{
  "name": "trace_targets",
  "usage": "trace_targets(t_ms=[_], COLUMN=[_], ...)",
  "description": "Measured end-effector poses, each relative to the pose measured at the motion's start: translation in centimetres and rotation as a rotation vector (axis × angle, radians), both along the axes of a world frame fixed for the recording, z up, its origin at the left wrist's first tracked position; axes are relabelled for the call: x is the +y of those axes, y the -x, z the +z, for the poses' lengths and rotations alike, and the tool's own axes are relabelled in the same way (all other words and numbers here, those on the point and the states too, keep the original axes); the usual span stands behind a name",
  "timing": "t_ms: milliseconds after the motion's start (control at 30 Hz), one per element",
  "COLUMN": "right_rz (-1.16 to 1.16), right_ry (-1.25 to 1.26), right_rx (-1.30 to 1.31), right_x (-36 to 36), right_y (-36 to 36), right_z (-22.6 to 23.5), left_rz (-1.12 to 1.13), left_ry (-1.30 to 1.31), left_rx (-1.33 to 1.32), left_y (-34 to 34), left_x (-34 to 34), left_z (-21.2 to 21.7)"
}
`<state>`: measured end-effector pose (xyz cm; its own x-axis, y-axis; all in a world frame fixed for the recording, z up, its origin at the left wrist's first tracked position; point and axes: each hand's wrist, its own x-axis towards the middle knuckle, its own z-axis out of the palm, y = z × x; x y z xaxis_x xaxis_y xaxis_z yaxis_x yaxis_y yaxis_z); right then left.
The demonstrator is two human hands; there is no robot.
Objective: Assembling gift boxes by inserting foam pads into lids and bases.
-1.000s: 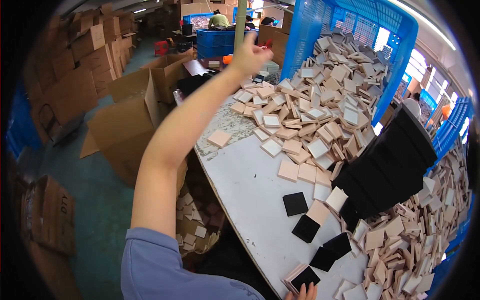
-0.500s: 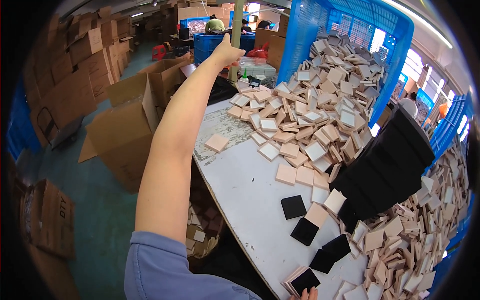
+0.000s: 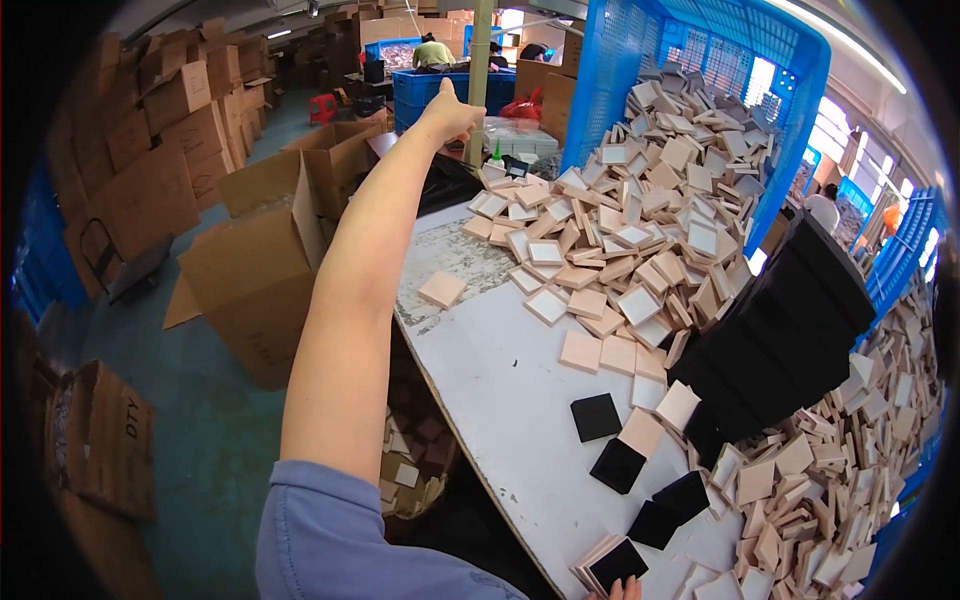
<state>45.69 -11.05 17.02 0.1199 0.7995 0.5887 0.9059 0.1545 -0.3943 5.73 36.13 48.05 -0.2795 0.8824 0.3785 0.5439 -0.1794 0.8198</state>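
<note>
My left arm reaches far out over the table's left edge. My left hand [image 3: 452, 115] is raised in the air with finger and thumb apart, and nothing shows in it. At the lower edge, the fingertips of my right hand [image 3: 626, 590] press on the front of a small stack of square pieces [image 3: 614, 565], a black one on top of beige ones; the rest of that hand is out of the picture. Several loose black squares [image 3: 617, 464] lie just beyond, with a beige square [image 3: 641, 432] among them.
A tipped blue crate [image 3: 600, 90] spills shallow beige box pieces [image 3: 640, 240] onto the white table [image 3: 480, 400]. Black stacked blocks [image 3: 775, 325] stand to the right, beside another beige heap [image 3: 830, 500]. Open cartons [image 3: 260, 300] stand left on the floor; people work far back.
The whole scene has shifted slightly right and down in the picture. My left arm stays stretched out, and my right fingertips remain on the stack.
</note>
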Motion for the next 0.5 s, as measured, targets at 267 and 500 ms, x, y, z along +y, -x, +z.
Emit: trace_targets(t_ms=[267, 500], right_rz=[0.002, 0.006], right_ry=[-0.012, -0.021], right_rx=[-0.002, -0.005], right_x=[0.44, -0.05], right_y=[-0.12, 0.07], right_z=[-0.09, 0.13], left_rz=[0.036, 0.032], left_ry=[0.010, 0.060], left_rx=[0.017, 0.030], left_y=[0.59, 0.78], left_x=[-0.07, -0.36], left_z=[0.05, -0.57])
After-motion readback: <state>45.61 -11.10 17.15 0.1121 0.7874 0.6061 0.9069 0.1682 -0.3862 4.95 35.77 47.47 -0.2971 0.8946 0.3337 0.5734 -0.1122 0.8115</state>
